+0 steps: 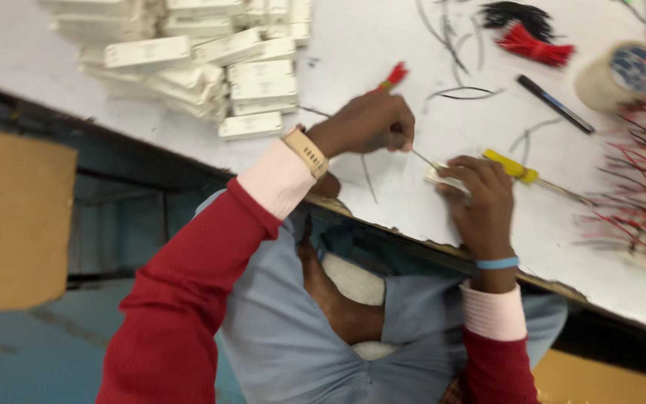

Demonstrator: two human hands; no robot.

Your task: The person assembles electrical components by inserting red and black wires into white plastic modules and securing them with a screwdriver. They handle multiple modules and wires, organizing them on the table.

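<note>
My left hand (368, 123), with a watch on its wrist, is closed around a thin tool with a red handle (395, 75). The tool's metal tip (424, 158) points down to a small white block (443, 178). My right hand (481, 202), with a blue band on its wrist, pinches that block against the white table (383, 45). A yellow-handled screwdriver (514, 166) lies on the table, just beyond my right fingers.
Several white rectangular units (211, 63) are piled at the back left. Bundles of red wires (536, 46) and black wires (517, 13), a black pen (555, 103), a tape roll (622, 75) and loose red wires (644, 179) lie to the right. Brown cardboard (13, 224) stands at the left.
</note>
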